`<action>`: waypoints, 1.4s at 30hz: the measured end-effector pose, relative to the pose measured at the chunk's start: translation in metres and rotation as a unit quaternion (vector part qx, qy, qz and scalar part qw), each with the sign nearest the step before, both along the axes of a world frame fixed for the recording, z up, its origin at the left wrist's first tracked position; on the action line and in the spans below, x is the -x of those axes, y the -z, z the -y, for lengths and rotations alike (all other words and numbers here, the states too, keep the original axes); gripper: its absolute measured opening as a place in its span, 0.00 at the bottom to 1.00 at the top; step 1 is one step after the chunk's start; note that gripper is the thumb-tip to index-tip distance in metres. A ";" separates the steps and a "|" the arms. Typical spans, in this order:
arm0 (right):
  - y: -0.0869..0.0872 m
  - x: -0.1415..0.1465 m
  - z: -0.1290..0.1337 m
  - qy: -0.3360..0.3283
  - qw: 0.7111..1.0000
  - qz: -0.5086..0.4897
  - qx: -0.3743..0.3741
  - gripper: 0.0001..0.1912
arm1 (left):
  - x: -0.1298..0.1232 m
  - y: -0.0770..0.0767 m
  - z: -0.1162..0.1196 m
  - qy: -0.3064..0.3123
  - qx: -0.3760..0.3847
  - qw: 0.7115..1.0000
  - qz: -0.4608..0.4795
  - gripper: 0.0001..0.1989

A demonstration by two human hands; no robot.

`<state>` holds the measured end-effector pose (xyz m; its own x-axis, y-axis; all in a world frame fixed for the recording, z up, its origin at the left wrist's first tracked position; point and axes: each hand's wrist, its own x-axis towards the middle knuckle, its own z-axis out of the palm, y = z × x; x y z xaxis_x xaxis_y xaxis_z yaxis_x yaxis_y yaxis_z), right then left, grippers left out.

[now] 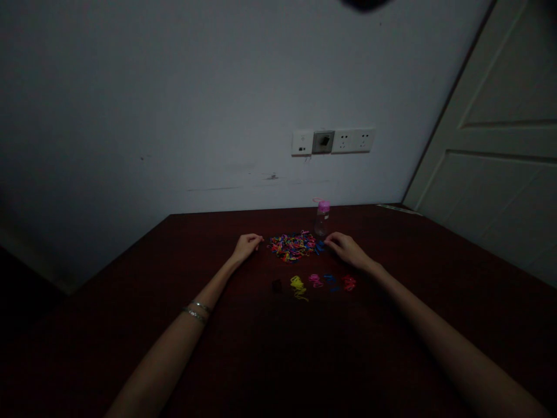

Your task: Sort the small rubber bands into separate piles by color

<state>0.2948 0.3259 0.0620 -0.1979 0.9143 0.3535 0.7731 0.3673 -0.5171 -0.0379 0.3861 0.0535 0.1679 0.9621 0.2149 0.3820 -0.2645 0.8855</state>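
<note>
A heap of small multicoloured bands [292,246] lies on the dark red table [209,232]. My left hand [247,246] rests just left of the heap, its fingers curled together; what they hold, if anything, is too small to tell. At the heap's right edge, beside some blue bands, my right hand [342,246] has its fingers pinched, their content unclear. Nearer to me lie small sorted piles: black [277,285], yellow [298,285], pink [315,281], blue [329,278] and red [348,283].
A clear bottle with a pink cap [322,207] stands behind the heap, near my right hand. Behind the table is a wall with sockets [353,140]. A white panelled door [491,168] is on the right, and a flat strip [398,209] lies at the back right edge.
</note>
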 end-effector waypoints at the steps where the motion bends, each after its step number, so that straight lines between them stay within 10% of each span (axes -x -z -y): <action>1: 0.000 0.000 0.000 0.005 1.000 -0.002 0.004 0.12 | 0.000 0.000 0.000 0.000 0.000 1.000 0.001 0.18; 10: -0.026 -0.009 0.011 -0.049 0.992 -0.038 0.110 0.16 | -0.003 -0.003 0.003 -0.004 0.005 1.000 -0.002 0.17; 21: -0.045 -0.004 0.034 -0.241 0.913 0.022 0.329 0.15 | -0.002 0.000 0.002 0.003 -0.011 1.000 -0.023 0.17; 35: -0.027 -0.010 0.018 -0.164 0.958 -0.004 0.234 0.10 | -0.004 0.000 0.011 0.010 -0.068 0.992 -0.104 0.14; 42: -0.015 -0.022 0.010 -0.104 0.973 0.002 0.208 0.11 | -0.020 -0.019 0.030 0.122 -0.060 0.978 -0.159 0.12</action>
<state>0.3166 0.3162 0.0766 -0.3947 0.9179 -0.0400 0.7066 0.2755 -0.6518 -0.0179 0.3560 0.0723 0.4662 0.8559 0.2239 0.5446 -0.4771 0.6897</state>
